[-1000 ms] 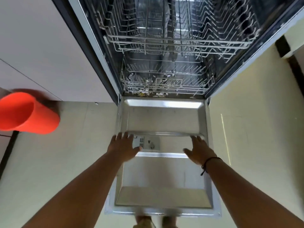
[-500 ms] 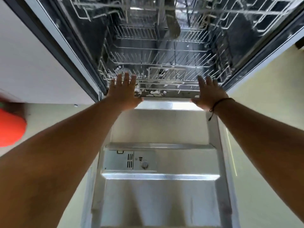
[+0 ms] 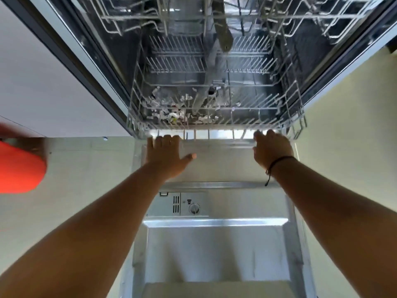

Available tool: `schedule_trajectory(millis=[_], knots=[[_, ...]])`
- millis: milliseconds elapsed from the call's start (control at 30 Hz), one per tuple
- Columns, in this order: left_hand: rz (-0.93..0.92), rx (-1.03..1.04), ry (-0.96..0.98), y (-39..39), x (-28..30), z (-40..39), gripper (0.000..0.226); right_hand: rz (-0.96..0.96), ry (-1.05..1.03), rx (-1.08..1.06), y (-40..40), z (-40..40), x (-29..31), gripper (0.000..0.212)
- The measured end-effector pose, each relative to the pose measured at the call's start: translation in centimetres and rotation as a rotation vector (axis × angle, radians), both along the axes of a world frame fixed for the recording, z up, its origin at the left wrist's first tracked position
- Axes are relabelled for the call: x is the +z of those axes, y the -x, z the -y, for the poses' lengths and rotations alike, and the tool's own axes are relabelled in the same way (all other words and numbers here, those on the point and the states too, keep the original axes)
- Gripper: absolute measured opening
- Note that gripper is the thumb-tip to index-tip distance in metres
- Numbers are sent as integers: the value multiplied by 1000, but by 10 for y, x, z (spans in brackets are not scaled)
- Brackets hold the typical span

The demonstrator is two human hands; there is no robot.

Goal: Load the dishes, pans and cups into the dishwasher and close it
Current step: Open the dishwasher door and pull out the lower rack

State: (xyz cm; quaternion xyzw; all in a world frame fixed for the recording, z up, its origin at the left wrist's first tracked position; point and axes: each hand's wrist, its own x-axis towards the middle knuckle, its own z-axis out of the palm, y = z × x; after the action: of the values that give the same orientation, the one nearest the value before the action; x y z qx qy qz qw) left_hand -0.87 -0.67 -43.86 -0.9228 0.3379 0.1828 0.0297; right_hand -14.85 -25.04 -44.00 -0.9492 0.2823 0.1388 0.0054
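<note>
The dishwasher stands open, its steel door [image 3: 217,250] lying flat below me. The empty wire lower rack [image 3: 214,100] reaches just past the tub's front edge. My left hand [image 3: 166,155] holds the rack's front rail on the left, fingers hooked over it and thumb stretched out to the right. My right hand [image 3: 271,147], with a dark cord at the wrist, grips the same rail on the right and looks blurred. An orange cup [image 3: 20,166] shows at the far left edge, partly cut off.
The empty upper rack [image 3: 236,20] hangs above the lower one. White scraps [image 3: 169,108] litter the tub floor under the rack. The detergent compartment [image 3: 182,204] sits in the door. White cabinet fronts [image 3: 43,82] flank the left; pale floor lies on both sides.
My hands went from the door panel forward to the lower rack's front rail. The rack has slid slightly outward over the door. My view moved closer and lower.
</note>
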Motion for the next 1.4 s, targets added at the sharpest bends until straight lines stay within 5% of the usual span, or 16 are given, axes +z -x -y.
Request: schedule_trajectory(millis=[233, 400, 567, 1000, 1233, 1400], knots=[[-278, -34, -114, 93, 29, -80, 81, -241, -217, 19, 105, -57, 20, 39], [-599, -66, -176, 153, 41, -133, 60, -525, -400, -17, 182, -103, 21, 45], [-752, -220, -389, 199, 43, -167, 58, -721, -500, -60, 244, -147, 24, 40], [-580, -203, -438, 231, 44, -186, 61, -762, -456, 32, 252, -159, 41, 42], [-694, -60, -508, 237, 163, -210, 59, -720, -507, 132, 240, -180, 153, 48], [-614, -23, -425, 214, 254, -225, 59, -598, -484, 287, 208, -190, 248, 49]])
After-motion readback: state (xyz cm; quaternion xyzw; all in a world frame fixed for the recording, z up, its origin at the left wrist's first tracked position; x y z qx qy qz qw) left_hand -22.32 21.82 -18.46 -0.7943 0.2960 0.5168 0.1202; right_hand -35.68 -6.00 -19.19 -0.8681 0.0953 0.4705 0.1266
